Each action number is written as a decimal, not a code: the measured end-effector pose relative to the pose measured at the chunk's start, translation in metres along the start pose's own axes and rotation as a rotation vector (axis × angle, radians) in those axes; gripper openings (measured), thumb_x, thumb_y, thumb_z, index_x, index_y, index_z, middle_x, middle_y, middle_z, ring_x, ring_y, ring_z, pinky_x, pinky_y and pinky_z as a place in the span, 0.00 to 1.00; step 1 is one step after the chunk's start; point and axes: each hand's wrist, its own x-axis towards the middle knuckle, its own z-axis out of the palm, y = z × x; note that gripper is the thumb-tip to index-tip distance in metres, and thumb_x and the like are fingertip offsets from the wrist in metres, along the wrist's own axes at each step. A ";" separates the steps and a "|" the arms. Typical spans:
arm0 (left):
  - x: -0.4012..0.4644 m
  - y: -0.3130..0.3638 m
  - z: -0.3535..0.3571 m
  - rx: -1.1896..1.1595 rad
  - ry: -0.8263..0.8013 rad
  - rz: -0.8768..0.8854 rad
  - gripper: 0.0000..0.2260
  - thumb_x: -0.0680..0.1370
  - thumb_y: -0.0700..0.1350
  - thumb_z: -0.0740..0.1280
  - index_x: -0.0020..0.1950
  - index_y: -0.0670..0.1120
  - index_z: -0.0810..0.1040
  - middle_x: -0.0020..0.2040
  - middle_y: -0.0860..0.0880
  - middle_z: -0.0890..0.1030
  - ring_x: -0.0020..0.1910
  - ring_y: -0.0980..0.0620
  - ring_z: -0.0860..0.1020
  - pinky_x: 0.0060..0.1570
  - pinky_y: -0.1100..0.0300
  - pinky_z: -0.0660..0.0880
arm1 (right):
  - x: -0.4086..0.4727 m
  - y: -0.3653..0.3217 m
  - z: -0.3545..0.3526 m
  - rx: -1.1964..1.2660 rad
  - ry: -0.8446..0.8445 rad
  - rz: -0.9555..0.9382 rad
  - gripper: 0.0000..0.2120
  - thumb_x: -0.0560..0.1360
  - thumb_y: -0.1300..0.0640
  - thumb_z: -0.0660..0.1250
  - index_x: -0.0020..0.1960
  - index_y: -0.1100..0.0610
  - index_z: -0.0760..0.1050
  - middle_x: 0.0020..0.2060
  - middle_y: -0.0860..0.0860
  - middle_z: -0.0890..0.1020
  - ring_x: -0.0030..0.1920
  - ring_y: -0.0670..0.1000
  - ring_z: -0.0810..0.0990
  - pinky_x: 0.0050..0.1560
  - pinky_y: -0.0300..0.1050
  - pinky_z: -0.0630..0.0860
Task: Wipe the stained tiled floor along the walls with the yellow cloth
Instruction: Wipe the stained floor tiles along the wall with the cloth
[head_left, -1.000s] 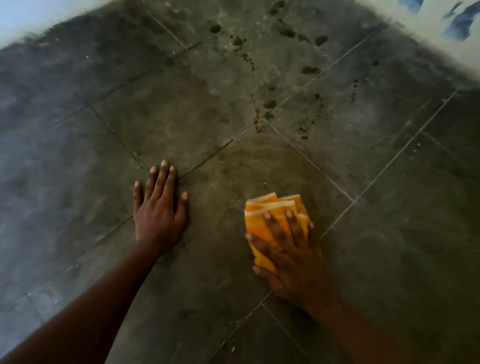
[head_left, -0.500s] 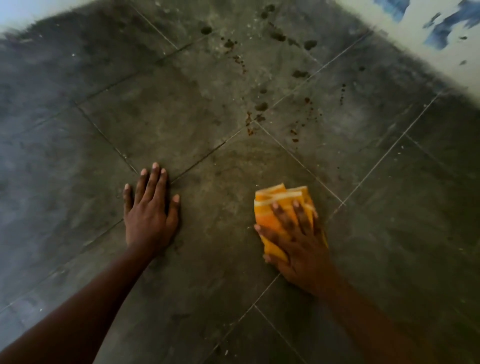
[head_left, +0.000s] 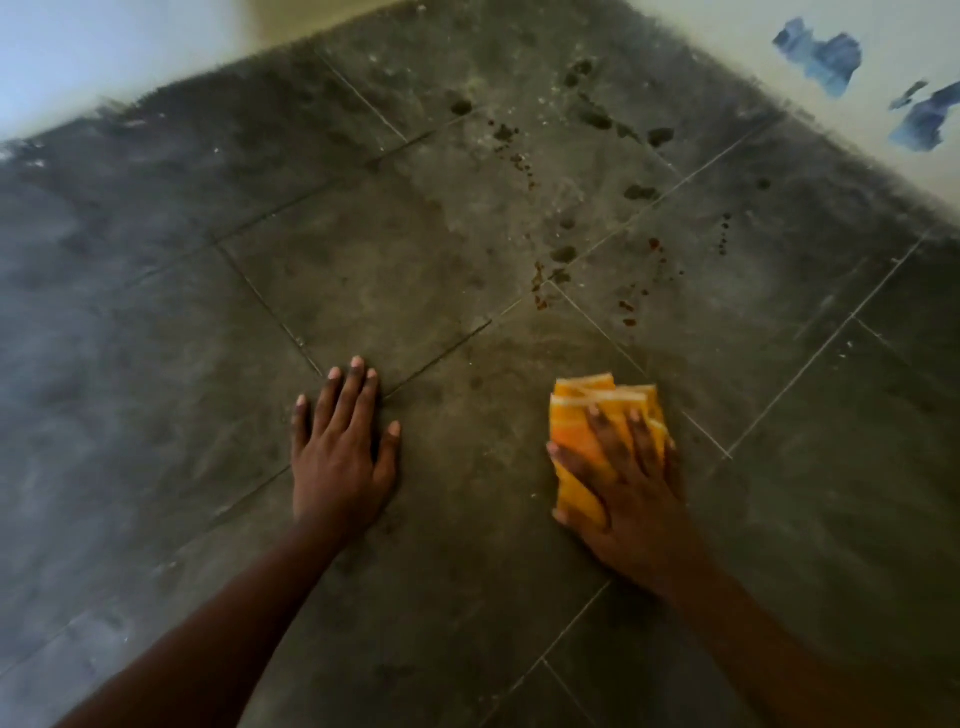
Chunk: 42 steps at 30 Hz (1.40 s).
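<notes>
A folded yellow cloth (head_left: 574, 431) with pale stripes lies flat on the dark grey tiled floor (head_left: 337, 291). My right hand (head_left: 623, 483) presses down on top of it, fingers spread, covering its near half. My left hand (head_left: 340, 452) rests flat on the bare tile to the left, fingers together, holding nothing. Dark blotches and reddish-brown drops (head_left: 566, 254) speckle the tiles beyond the cloth, running toward the far corner.
Pale walls meet the floor at the top left (head_left: 104, 52) and top right (head_left: 779, 104). The right wall carries blue patches (head_left: 821, 57) of chipped paint. Light grout lines cross the tiles diagonally.
My right hand has slid the cloth a little away from me and to the right. The view has shifted, showing more of the far corner. My left hand stays planted.
</notes>
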 end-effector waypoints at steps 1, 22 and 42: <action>0.001 -0.002 0.000 -0.001 0.002 0.001 0.30 0.84 0.60 0.53 0.86 0.51 0.58 0.87 0.53 0.53 0.86 0.52 0.49 0.83 0.40 0.50 | -0.016 0.008 0.002 -0.010 0.012 -0.001 0.35 0.75 0.25 0.57 0.80 0.33 0.60 0.85 0.49 0.52 0.84 0.63 0.47 0.75 0.76 0.54; 0.027 0.068 0.022 -0.039 -0.042 0.041 0.31 0.84 0.59 0.50 0.86 0.51 0.56 0.87 0.51 0.53 0.86 0.51 0.48 0.84 0.46 0.46 | 0.021 0.044 0.001 0.174 0.116 0.691 0.38 0.71 0.22 0.49 0.79 0.30 0.57 0.85 0.47 0.48 0.83 0.63 0.44 0.75 0.78 0.50; 0.033 0.066 0.046 0.070 0.013 0.111 0.30 0.85 0.58 0.52 0.86 0.49 0.58 0.87 0.51 0.54 0.86 0.50 0.51 0.83 0.42 0.52 | 0.101 -0.025 0.007 0.051 0.019 0.146 0.36 0.80 0.30 0.48 0.84 0.40 0.47 0.85 0.50 0.45 0.83 0.67 0.41 0.76 0.77 0.45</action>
